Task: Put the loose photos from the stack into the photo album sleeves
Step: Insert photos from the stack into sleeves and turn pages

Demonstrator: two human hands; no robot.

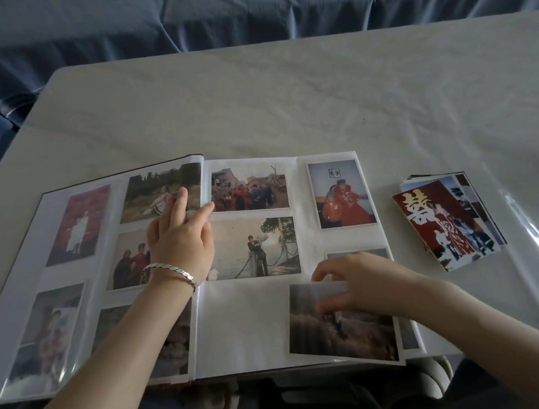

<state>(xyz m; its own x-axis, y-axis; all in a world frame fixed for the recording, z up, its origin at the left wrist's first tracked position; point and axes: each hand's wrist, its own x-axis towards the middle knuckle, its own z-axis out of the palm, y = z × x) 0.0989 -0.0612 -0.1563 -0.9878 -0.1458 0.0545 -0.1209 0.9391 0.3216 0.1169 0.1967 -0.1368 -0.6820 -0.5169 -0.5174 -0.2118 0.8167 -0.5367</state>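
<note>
A: Where's the album?
B: The album [305,240] lies open and flat at the near edge of the desk [285,105]. Most pockets are filled. One sleeve [242,321] at the bottom of the right page is blank.
A: Left hand?
B: The left hand [180,238] is palm down by the spine with its fingers [179,199] straight and slightly spread, pressing the top of the left page. There's a silver bracelet [170,273] on the wrist.
A: Right hand?
B: The right hand [363,284] has curled fingers pinching the top edge of the loose photo [340,325]. The hand is a bit blurred.
A: Where's that photo?
B: It's over the lower right corner of the right page, slightly tilted, just right of the blank sleeve. Can't tell if it's under the film.
A: And the stack?
B: The stack [449,221] sits on the desk right of the album, not touching it. It's fanned, with a red print on top.
A: Background?
B: Blue cloth [244,7] behind the desk.
</note>
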